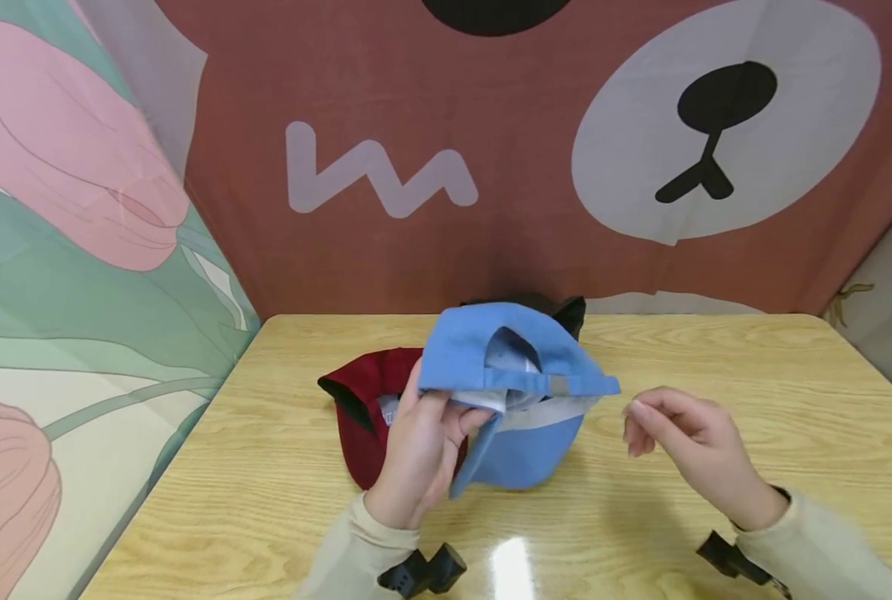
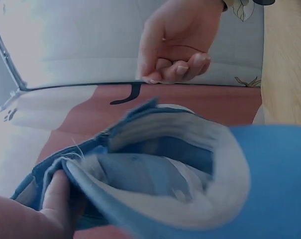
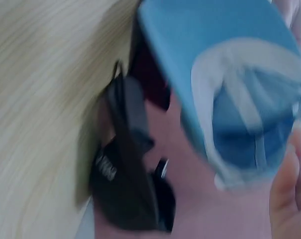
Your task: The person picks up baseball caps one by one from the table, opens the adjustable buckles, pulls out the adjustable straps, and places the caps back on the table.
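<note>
A light blue baseball cap (image 1: 457,350) is held above the table by my left hand (image 1: 419,442), which pinches its edge at the left of the back opening. The brim hangs down toward me. Across the back runs an adjustable strap (image 1: 517,381) with a metal buckle (image 1: 558,384). In the left wrist view, the pale sweatband (image 2: 232,169) and the lining face the camera, and the thumb (image 2: 55,199) presses inside the rim. To the right of the cap, my right hand (image 1: 697,442) hovers apart from it, fingers loosely curled around nothing.
Behind the blue cap, a dark red cap (image 1: 371,375) lies on the wooden table (image 1: 251,517), partly covered by my left hand. A black cap (image 3: 123,189) stands at the back, mostly hidden in the head view. A printed cloth (image 1: 386,267) hangs along the far edge.
</note>
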`<state>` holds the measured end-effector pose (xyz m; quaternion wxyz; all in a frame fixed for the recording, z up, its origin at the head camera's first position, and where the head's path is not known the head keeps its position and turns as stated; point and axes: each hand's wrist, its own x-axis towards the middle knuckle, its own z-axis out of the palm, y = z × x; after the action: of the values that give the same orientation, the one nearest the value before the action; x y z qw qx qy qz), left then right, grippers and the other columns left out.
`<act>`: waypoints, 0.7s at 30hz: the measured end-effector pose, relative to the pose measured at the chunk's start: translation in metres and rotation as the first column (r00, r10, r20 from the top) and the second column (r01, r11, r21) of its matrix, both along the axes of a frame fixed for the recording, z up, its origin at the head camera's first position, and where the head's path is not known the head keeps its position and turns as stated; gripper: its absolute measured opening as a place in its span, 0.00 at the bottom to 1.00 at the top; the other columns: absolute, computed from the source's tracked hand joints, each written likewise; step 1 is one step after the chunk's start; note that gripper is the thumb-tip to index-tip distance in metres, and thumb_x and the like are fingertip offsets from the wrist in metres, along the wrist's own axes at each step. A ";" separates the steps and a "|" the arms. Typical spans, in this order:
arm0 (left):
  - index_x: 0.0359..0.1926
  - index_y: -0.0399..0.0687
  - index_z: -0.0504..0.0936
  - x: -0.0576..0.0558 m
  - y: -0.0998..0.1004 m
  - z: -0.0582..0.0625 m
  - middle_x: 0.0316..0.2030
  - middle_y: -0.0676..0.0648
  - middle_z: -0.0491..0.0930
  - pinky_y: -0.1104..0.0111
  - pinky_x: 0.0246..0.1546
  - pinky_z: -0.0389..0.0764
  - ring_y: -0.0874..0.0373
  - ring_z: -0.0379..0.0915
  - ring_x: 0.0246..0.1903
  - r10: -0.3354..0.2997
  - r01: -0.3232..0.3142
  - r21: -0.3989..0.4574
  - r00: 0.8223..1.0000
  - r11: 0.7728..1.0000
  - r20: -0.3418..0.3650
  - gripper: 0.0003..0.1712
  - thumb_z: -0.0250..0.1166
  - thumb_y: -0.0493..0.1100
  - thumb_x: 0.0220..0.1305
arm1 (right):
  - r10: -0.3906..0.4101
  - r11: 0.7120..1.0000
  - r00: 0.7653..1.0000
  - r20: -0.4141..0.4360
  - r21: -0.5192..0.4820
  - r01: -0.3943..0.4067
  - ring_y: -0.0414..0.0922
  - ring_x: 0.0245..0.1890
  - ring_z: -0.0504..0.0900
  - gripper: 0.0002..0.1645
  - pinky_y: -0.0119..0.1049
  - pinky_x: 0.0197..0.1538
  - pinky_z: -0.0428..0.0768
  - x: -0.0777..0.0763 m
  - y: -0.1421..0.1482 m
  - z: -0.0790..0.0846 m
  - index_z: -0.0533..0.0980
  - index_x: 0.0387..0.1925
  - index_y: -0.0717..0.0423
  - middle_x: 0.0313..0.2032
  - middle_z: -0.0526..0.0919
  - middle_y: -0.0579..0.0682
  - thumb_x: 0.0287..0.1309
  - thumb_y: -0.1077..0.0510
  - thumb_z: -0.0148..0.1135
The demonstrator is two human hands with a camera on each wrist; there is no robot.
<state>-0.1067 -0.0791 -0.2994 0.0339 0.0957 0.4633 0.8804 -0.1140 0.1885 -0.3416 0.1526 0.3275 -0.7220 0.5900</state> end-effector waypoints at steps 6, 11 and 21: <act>0.70 0.42 0.54 0.000 0.003 -0.004 0.59 0.39 0.67 0.65 0.48 0.80 0.54 0.76 0.51 -0.016 0.017 0.023 0.999 1.000 -0.036 0.23 0.36 0.37 0.78 | 0.265 0.961 0.943 0.200 -0.130 -0.243 0.45 0.34 0.82 0.20 0.36 0.36 0.80 -0.005 -0.020 -0.001 0.74 0.51 0.65 0.38 0.82 0.54 0.72 0.73 0.35; 0.67 0.38 0.56 0.000 0.005 -0.012 0.50 0.43 0.71 0.68 0.42 0.81 0.57 0.78 0.44 -0.020 0.015 -0.050 0.995 0.999 -0.100 0.21 0.38 0.36 0.77 | 0.338 0.897 0.931 0.139 -0.346 -0.275 0.47 0.39 0.82 0.19 0.35 0.43 0.80 -0.011 -0.021 0.011 0.69 0.53 0.64 0.39 0.81 0.56 0.72 0.73 0.32; 0.64 0.27 0.60 0.003 0.015 -0.021 0.52 0.34 0.74 0.64 0.48 0.78 0.57 0.76 0.46 0.032 -0.061 -0.297 0.994 0.953 -0.102 0.23 0.48 0.31 0.71 | 0.470 0.763 0.883 -0.010 -0.499 -0.411 0.51 0.42 0.84 0.26 0.38 0.50 0.79 -0.026 -0.013 0.041 0.70 0.51 0.72 0.43 0.82 0.60 0.75 0.69 0.22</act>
<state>-0.1039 -0.0645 -0.3206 0.0051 0.1206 0.5946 0.7949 -0.1401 0.1758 -0.3011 0.0449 0.4040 -0.4599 0.7895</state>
